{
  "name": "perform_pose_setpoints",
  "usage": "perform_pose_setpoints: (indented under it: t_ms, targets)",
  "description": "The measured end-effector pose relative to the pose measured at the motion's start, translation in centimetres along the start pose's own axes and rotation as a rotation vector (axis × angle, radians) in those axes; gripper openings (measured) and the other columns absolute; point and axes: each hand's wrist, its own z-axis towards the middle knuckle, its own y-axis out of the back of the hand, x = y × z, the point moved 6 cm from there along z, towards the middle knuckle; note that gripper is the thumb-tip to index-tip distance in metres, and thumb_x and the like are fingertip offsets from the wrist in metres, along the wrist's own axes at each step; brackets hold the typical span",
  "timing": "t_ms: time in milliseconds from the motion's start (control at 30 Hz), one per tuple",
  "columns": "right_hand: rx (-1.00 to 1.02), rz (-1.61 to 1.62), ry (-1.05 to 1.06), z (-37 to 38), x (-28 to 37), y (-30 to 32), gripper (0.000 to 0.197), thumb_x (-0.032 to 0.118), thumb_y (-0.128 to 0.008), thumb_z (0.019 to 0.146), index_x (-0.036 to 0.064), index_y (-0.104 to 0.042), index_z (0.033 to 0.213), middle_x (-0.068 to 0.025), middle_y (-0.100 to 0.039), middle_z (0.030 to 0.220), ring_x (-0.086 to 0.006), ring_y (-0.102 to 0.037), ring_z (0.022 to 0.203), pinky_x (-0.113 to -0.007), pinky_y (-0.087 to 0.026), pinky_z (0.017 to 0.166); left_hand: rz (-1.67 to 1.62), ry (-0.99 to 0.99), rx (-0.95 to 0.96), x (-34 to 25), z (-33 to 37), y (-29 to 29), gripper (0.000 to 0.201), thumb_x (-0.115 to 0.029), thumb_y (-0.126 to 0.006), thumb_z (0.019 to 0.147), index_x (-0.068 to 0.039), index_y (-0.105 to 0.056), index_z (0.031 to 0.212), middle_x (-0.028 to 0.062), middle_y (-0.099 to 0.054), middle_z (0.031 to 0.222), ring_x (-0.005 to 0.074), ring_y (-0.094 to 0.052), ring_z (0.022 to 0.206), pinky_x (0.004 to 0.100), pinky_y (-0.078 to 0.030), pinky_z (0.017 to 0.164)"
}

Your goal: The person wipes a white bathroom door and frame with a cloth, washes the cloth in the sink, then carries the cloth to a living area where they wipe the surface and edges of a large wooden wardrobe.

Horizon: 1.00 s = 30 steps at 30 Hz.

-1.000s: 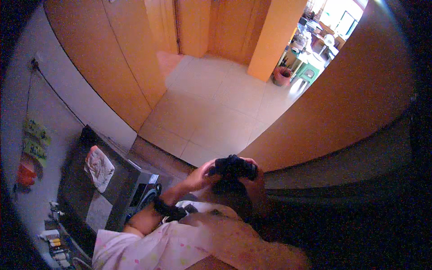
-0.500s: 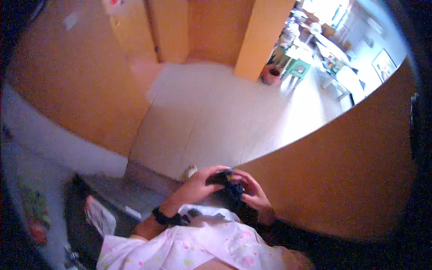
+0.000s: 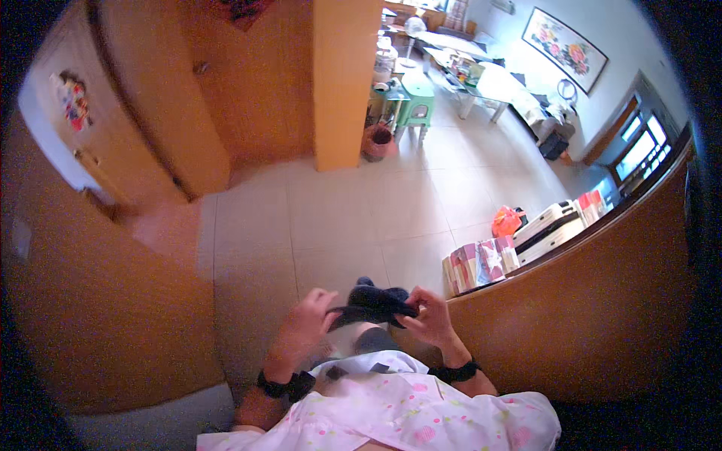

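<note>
Facing a tiled floor (image 3: 331, 218), we have both hands out before us.
To our right curves a wooden partition (image 3: 541, 338); ahead, an orange pillar (image 3: 338, 83) rises near a framed picture (image 3: 565, 49) on the far wall. Our pink-dotted shirt (image 3: 406, 413) fills the lower edge. Beyond the partition lies a pale suitcase (image 3: 549, 229), and past the pillar a green stool (image 3: 416, 101) stands beside a reddish bin (image 3: 376, 143). Between our hands, above the floor, hangs a dark cloth (image 3: 376, 297), bunched up. Our right hand (image 3: 430, 319) pinches its right end; our left hand (image 3: 304, 323), fingers curled and blurred, meets the other end, but we cannot tell whether it grips. Each wrist wears a black band (image 3: 286, 385).
</note>
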Motion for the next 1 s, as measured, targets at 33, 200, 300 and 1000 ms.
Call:
perform_pose_setpoints:
  t_ms: [33, 200, 300, 1000]
  targets:
    - [-0.122, -0.089, 0.157, 1.4, 1.0, 0.9, 0.023, 0.005, -0.073, 0.066, 0.0032, -0.056, 0.081, -0.0095, -0.055, 0.087, -0.0179, -0.056, 0.079, -0.03, -0.047, 0.069, 0.08, 0.02, 0.12, 0.8, 1.3, -0.7, 0.02, -0.013, -0.061, 0.084, -0.005, -0.061, 0.103, 0.0138, -0.061, 0.091, 0.0337, -0.06, 0.09, 0.0407, -0.049, 0.08]
    - [-0.282, -0.212, 0.356, 8.7, 0.9, 3.0, 0.031, 0.008, -0.069, 0.061, 0.0026, -0.049, 0.084, -0.0139, -0.053, 0.095, -0.0296, -0.055, 0.091, -0.036, -0.045, 0.082, 0.241, -0.282, 0.12, 1.8, 9.4, -0.8, 0.015, -0.018, -0.059, 0.086, -0.003, -0.063, 0.086, 0.014, -0.06, 0.083, 0.0343, -0.058, 0.083, 0.0433, -0.047, 0.073]
    - [-0.202, -0.192, 0.271, 13.8, -1.3, 4.8, 0.03, 0.006, -0.068, 0.064, 0.0022, -0.046, 0.085, -0.0149, -0.055, 0.093, -0.0305, -0.056, 0.09, -0.037, -0.046, 0.083, 0.137, -0.295, 0.101, 0.8, 15.8, 0.2, 0.016, -0.016, -0.057, 0.087, -0.003, -0.054, 0.08, 0.0153, -0.056, 0.078, 0.0368, -0.057, 0.078, 0.0444, -0.046, 0.069]
    - [-0.043, -0.068, 0.009, 42.7, -6.7, 23.3, 0.031, 0.021, -0.08, 0.068, 0.0032, -0.067, 0.089, -0.0107, -0.062, 0.088, -0.0227, -0.058, 0.083, -0.033, -0.045, 0.077, -0.129, -0.744, 0.326, -7.8, 60.9, 0.1, 0.017, -0.014, -0.065, 0.081, -0.005, -0.052, 0.077, 0.0134, -0.054, 0.07, 0.0343, -0.055, 0.063, 0.0407, -0.043, 0.054]
